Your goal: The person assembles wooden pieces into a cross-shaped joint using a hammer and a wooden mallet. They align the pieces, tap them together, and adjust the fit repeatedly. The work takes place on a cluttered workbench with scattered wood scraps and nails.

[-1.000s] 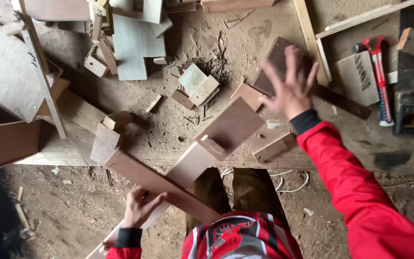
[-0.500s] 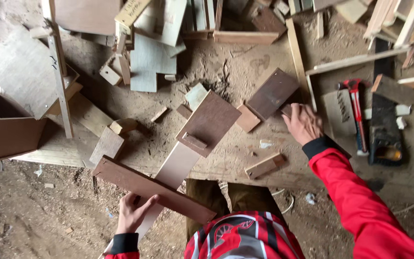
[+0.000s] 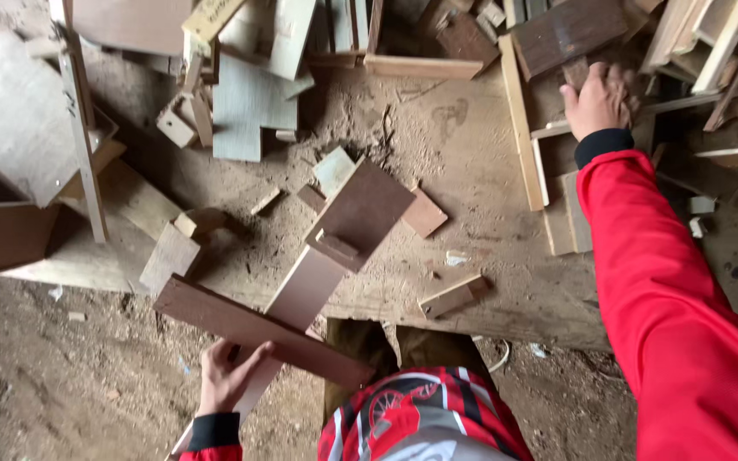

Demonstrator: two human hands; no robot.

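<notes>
My left hand (image 3: 225,377) grips the near end of a long dark brown board (image 3: 258,329) that lies slanted across the front edge of the worktable (image 3: 471,162). A pale board (image 3: 305,286) runs under it and up to a brown panel (image 3: 365,209) with a small block fixed on it. My right hand (image 3: 598,98), on a red-sleeved arm, reaches to the far right. It is closed on the lower edge of a dark brown panel (image 3: 570,30), held against a pile of planks.
Wood offcuts litter the dusty table: a small block (image 3: 453,296), a square brown piece (image 3: 424,213), and a long pale strip (image 3: 518,119). Grey panels (image 3: 241,111) and planks are stacked at the back. A brown box (image 3: 2,235) stands at left. Dirt floor lies below.
My right hand has lifted the dark brown panel off the table and carried it away to the far right pile. My left hand keeps hold of the long board.
</notes>
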